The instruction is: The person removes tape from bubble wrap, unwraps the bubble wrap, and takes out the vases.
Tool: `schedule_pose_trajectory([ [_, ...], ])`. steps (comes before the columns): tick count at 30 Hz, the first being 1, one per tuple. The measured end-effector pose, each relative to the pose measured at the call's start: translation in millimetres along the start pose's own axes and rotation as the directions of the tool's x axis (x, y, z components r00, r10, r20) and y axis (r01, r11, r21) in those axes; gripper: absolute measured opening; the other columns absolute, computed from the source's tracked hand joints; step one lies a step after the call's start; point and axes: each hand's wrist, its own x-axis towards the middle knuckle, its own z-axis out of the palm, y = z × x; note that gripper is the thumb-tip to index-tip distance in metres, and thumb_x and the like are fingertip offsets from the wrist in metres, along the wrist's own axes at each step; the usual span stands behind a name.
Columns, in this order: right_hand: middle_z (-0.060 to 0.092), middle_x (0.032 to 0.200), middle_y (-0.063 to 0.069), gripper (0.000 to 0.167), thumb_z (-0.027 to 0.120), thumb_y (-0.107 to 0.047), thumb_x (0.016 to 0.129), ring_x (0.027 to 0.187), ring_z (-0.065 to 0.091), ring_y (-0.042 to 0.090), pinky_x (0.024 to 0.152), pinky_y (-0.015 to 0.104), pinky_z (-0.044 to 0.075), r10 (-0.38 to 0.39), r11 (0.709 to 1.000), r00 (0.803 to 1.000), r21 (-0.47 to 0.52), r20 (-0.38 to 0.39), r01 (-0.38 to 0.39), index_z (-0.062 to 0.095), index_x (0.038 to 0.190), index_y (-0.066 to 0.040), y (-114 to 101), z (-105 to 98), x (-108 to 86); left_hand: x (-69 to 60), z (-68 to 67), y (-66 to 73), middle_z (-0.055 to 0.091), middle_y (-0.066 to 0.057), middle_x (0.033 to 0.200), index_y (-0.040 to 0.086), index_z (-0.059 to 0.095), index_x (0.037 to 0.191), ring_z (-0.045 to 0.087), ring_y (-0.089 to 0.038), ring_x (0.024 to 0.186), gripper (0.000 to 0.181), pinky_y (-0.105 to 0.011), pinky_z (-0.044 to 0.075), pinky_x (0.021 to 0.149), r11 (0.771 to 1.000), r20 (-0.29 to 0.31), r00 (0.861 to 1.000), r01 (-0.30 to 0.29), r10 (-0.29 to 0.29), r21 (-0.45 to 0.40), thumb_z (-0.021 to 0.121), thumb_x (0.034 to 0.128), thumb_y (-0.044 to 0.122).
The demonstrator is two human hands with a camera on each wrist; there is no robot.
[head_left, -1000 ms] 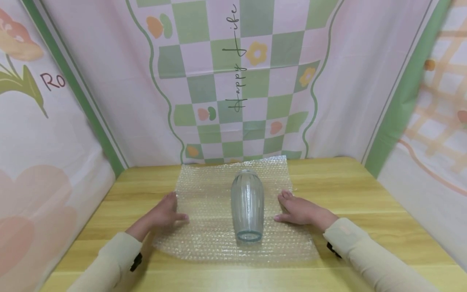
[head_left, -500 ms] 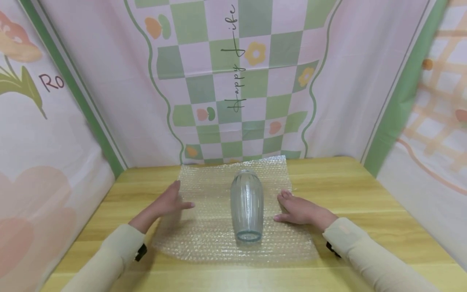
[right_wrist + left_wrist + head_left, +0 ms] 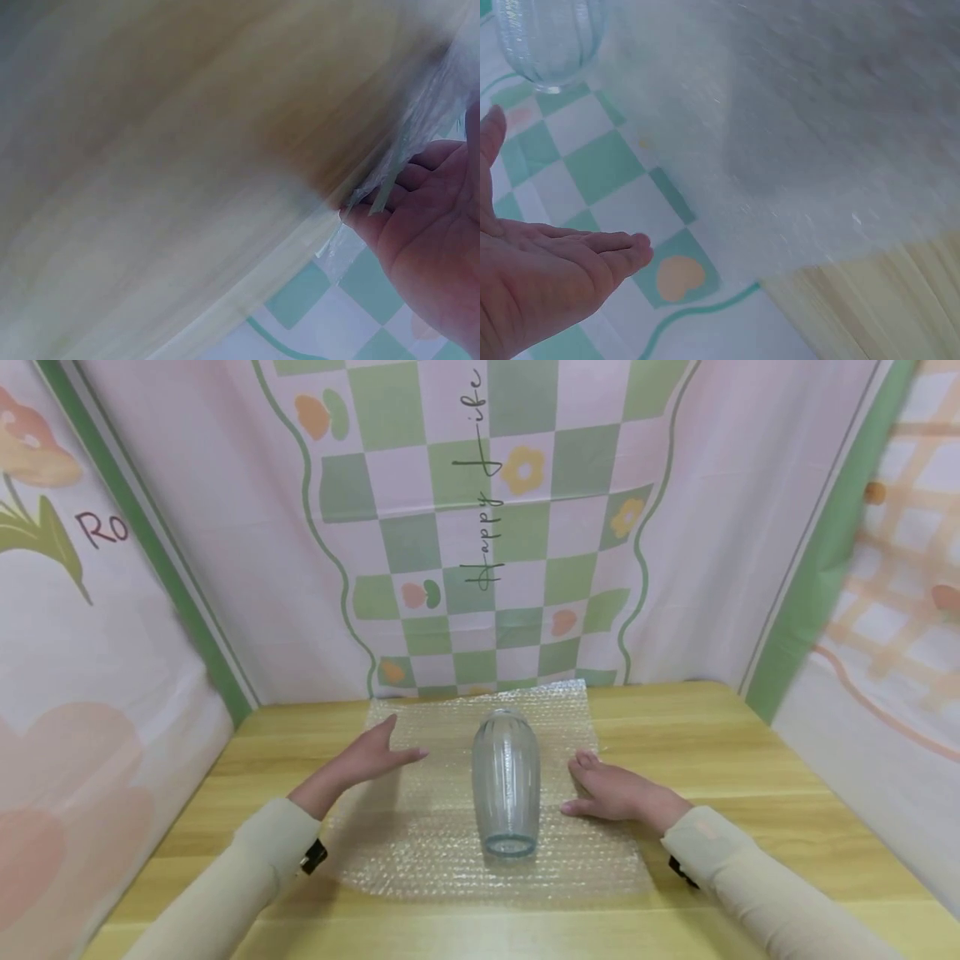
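A clear ribbed glass vase [image 3: 507, 785] lies on its side on a sheet of bubble wrap [image 3: 427, 852], its thick base facing me. My left hand [image 3: 367, 756] hovers over the left part of the sheet, thumb and fingers spread apart and holding nothing. In the left wrist view, the same hand [image 3: 555, 277] has straight fingers, and the vase [image 3: 551, 41] shows at upper left. My right hand [image 3: 611, 789] rests at the sheet's right edge, apart from the vase. Its fingers touch the wrap [image 3: 409, 131] in the right wrist view, without a visible pinch.
The sheet lies on a wood-grain table [image 3: 682, 727]. A checkered curtain [image 3: 487, 568] hangs behind its far edge, and printed cloth walls [image 3: 97, 652] stand on both sides.
My left hand has lifted from the sheet's left edge and moved inward and away from me, toward the vase. The right hand, the vase and the wrap stay put.
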Motion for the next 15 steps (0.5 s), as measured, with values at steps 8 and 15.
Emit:
schedule_pose_trajectory([
  [8, 0.019, 0.144, 0.044, 0.086, 0.060, -0.047, 0.094, 0.135, 0.021, 0.054, 0.112, 0.058, 0.021, 0.007, 1.000, 1.000, 0.008, -0.002, -0.007, 0.031, 0.139, 0.021, 0.8, 0.2, 0.5, 14.5, 17.3, 22.1, 0.023, -0.025, 0.154, -0.008, 0.017, 0.151, 0.033, -0.042, 0.136, 0.097, -0.051, 0.031, 0.110, 0.993, 0.003, 1.000, 0.012, -0.012, -0.117, 0.058, 0.0913, 0.057],
  [15, 0.020, 0.145, 0.043, 0.089, 0.058, -0.051, 0.093, 0.136, 0.021, 0.053, 0.112, 0.057, 0.021, 0.011, 1.000, 1.000, -0.002, -0.004, -0.011, 0.031, 0.139, 0.021, 5.0, 3.8, 1.6, 23.7, 37.1, 36.1, 0.024, -0.024, 0.154, -0.007, 0.018, 0.151, 0.033, -0.041, 0.136, 0.100, -0.052, 0.030, 0.111, 0.979, 0.035, 0.999, 0.009, -0.002, -0.202, 0.054, 0.0900, 0.063],
])
